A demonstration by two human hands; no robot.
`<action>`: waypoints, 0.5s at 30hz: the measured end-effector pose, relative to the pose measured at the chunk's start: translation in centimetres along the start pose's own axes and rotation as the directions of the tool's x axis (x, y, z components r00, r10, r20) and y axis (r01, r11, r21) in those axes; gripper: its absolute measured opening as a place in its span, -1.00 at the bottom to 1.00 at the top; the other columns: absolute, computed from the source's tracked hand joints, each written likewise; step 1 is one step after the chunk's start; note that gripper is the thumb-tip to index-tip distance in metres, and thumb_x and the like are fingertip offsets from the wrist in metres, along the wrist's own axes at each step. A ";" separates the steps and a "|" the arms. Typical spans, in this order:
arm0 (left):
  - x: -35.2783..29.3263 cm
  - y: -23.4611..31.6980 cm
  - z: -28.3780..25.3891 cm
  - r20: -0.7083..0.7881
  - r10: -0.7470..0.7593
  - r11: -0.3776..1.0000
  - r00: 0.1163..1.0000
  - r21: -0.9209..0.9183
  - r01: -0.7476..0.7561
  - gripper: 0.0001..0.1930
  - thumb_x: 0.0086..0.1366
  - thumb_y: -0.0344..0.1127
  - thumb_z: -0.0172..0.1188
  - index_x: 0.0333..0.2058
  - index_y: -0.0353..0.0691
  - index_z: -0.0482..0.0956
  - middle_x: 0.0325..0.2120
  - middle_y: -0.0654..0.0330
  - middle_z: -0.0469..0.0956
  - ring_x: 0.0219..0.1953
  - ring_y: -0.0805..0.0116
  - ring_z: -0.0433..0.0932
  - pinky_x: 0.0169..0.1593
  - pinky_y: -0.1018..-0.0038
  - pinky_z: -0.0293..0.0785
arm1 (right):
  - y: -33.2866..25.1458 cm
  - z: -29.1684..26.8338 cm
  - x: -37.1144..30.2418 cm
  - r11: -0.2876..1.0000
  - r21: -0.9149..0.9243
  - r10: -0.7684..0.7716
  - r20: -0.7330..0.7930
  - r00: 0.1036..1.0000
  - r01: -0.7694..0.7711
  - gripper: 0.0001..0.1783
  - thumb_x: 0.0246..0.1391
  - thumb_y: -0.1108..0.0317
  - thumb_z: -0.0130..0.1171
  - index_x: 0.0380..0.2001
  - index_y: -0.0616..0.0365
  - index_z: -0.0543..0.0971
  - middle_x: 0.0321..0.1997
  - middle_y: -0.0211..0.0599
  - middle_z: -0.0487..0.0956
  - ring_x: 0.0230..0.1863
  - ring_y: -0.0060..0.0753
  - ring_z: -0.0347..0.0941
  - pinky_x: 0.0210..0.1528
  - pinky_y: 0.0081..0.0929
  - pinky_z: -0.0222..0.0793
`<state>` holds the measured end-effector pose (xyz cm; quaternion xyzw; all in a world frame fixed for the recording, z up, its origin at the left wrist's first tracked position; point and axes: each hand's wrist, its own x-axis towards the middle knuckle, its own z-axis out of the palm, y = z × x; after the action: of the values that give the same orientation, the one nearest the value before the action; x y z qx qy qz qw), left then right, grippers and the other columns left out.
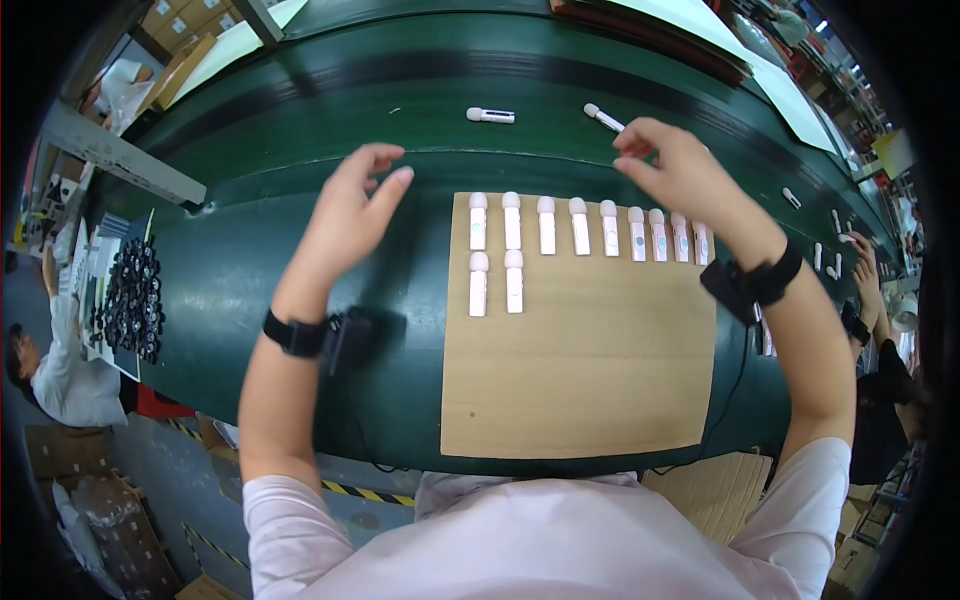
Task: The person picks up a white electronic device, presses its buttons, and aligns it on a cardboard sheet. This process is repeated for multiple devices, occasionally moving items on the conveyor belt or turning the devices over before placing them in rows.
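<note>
My left hand hovers over the green bench to the left of a brown cardboard sheet. It is empty, with thumb and fingers apart. My right hand is beyond the sheet's far edge, thumb and fingers apart. Its fingertips are close to a small white wand with a rounded pale head; I cannot tell if they touch. A similar wand lies sideways to its left. On the sheet, several such wands stand in a row along the far edge, heads away from me. Two more form a second row at the left.
A pile of small black parts sits at the bench's left end. A metal post rises at the far left. At the right, a co-worker's hand is among more wands. Black straps with small devices circle my wrists, with cables trailing.
</note>
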<state>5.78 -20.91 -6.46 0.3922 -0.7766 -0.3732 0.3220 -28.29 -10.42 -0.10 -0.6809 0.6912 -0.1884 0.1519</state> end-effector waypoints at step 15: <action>15.4 -4.8 3.6 0.365 0.184 0.796 0.913 0.489 -0.356 -0.68 0.21 -0.30 0.26 -0.08 -0.27 0.56 -0.10 0.01 0.56 -0.05 0.04 0.54 0.05 0.29 0.46 | 6.2 2.9 11.2 0.903 -0.424 0.118 0.393 0.912 0.066 -0.64 0.15 0.39 0.11 0.03 0.13 0.57 0.02 -0.02 0.57 0.06 -0.04 0.45 0.20 -0.27 0.33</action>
<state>-2.77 -34.78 -9.06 0.2900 -0.9382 -0.1410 0.1259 -32.70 -21.71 -5.01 -0.7121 0.6774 0.1167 0.1428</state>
